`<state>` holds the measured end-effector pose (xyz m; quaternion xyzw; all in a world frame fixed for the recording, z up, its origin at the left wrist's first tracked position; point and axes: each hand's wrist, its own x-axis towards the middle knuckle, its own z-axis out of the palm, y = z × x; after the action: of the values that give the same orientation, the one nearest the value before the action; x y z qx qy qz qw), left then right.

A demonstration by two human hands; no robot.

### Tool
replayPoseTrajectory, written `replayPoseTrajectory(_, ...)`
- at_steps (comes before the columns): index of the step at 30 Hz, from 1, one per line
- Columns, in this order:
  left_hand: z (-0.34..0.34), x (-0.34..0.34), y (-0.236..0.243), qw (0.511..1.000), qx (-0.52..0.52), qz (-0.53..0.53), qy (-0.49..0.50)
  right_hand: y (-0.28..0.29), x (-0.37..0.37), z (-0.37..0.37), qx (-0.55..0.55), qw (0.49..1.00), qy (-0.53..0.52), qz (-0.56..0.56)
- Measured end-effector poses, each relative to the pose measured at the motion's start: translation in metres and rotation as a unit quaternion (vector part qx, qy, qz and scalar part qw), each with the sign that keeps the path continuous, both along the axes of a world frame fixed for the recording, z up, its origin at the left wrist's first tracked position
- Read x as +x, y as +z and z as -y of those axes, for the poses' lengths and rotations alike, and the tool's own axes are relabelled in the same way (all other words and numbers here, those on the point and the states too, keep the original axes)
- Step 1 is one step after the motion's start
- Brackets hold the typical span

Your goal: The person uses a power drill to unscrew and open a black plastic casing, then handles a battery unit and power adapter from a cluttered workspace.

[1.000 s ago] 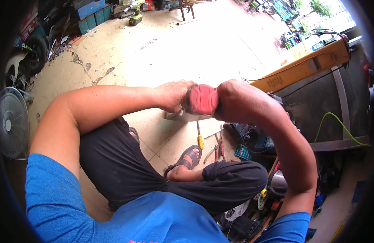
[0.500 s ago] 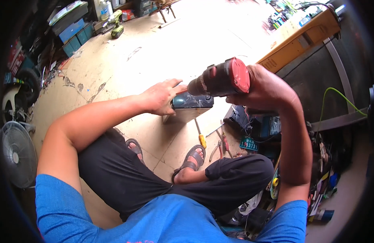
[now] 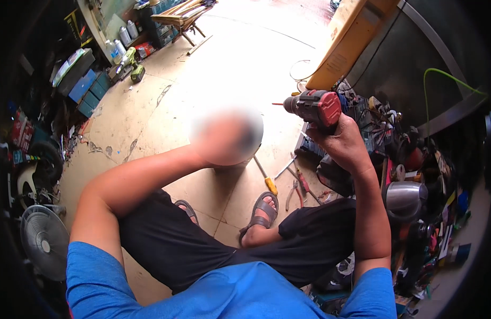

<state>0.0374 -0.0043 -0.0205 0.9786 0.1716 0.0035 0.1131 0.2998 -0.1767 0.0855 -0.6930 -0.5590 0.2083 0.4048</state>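
My right hand (image 3: pixel 342 144) is wrapped around the grip of a red and black cordless drill (image 3: pixel 315 109). The drill is held up off the floor, its thin bit aimed to the left. My left hand (image 3: pixel 219 135) is at a small dark-topped box (image 3: pixel 251 132) standing on the floor in front of my feet. A blurred patch covers that hand and most of the box, so its fingers and exact grip are hidden. A gap separates the drill bit from the box.
A yellow-handled screwdriver (image 3: pixel 270 185), pliers (image 3: pixel 294 195) and a red-handled tool (image 3: pixel 303 181) lie by my right foot. Piled parts (image 3: pixel 410 196) crowd the right. A fan (image 3: pixel 43 244) stands left; a green drill (image 3: pixel 133 66) sits at the far left.
My right hand has drawn the drill to the right, away from the box, and its bit now shows. My left hand stays at the box. The view has shifted.
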Motion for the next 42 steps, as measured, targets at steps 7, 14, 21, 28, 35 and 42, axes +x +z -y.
replayPoseTrajectory(7,0.007,0.037,-0.017,0.994,0.038,-0.04,0.089,0.008,0.008,0.029,-0.062,0.996,0.052,-0.034)
replayPoseTrajectory(14,0.005,0.041,-0.037,0.994,0.067,0.025,0.08,0.015,0.0,0.036,-0.136,0.989,0.056,0.024)
replayPoseTrajectory(21,0.004,0.042,-0.04,0.993,0.082,0.045,0.077,0.008,-0.003,0.034,-0.111,0.991,0.069,0.0)
replayPoseTrajectory(28,0.014,0.047,-0.014,0.993,0.043,-0.006,0.11,0.007,-0.005,0.033,-0.121,0.99,0.066,0.02)
replayPoseTrajectory(35,0.011,0.044,-0.02,0.993,0.042,-0.004,0.114,0.011,-0.008,0.029,-0.134,0.988,0.074,0.032)
replayPoseTrajectory(42,0.009,0.042,-0.024,0.993,0.039,0.031,0.105,0.004,-0.007,0.027,-0.11,0.99,0.089,0.012)
